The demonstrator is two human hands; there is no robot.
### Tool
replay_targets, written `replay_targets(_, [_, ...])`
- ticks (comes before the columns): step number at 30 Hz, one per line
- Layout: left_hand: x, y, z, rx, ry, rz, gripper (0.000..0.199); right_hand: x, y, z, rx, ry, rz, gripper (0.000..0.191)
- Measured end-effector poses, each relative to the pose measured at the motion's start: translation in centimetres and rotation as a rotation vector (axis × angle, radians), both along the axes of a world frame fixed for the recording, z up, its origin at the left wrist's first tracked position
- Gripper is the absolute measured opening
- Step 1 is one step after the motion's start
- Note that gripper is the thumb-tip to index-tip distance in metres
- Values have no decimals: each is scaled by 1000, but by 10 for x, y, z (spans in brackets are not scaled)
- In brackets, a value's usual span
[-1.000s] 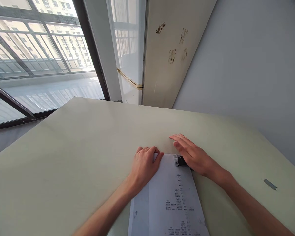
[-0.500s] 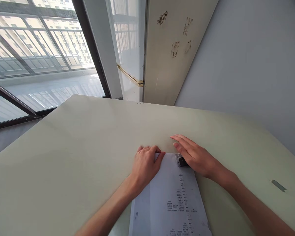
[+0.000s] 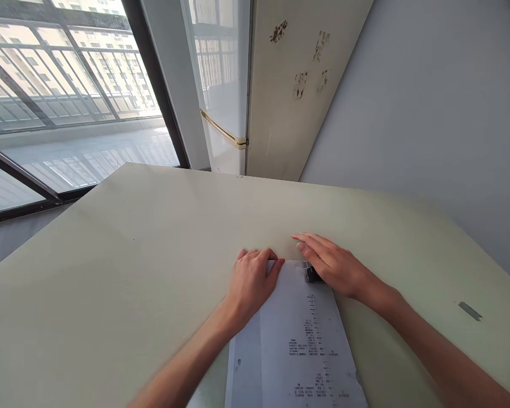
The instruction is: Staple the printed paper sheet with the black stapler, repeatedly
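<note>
A white sheet of paper (image 3: 280,317) with printed dark text lies lengthwise on the pale table (image 3: 153,243), its near end cut off by the bottom of the view. My left hand (image 3: 253,283) is closed at the far left corner of the sheet, thumb and bent fingers at its top edge. My right hand (image 3: 329,263) is open, with fingers stretched out together toward the left, over the far right corner. Partly under its palm shows a small black patch (image 3: 312,275) with a lined pattern beside it; whether it is print or an object I cannot tell.
A short grey-green strip (image 3: 470,311) lies at the right on the table. Beyond the far edge stands a worn white refrigerator (image 3: 280,124) with a gold handle. A grey wall (image 3: 442,107) is at the right, and a glass door (image 3: 80,102) at the left.
The view has shifted slightly, so the table and paper appear a little displaced. Both hands keep nearly the same pose at the sheet's far edge.
</note>
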State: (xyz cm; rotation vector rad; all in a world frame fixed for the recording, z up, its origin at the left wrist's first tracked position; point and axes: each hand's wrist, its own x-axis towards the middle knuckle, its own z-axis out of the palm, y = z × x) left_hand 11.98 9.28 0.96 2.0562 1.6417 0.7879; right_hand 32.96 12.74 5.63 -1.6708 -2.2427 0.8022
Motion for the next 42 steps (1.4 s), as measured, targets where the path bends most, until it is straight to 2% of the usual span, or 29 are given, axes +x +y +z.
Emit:
replay_targets(8, [0,0,-1,2,8,4,28,8,0,-3,-26,71,-9,51])
replay_targets(25, [2,0,-2,7,20,18,24,-4,-3,2,13,-21,-17,50])
replay_targets(39, [3,-1,-2,5,8,26,23,-15,0,-1,-44,-352,38,56])
replay_targets(42, [2,0,-1,1,7,24,23,-19,-1,-6,2,-431,71,56])
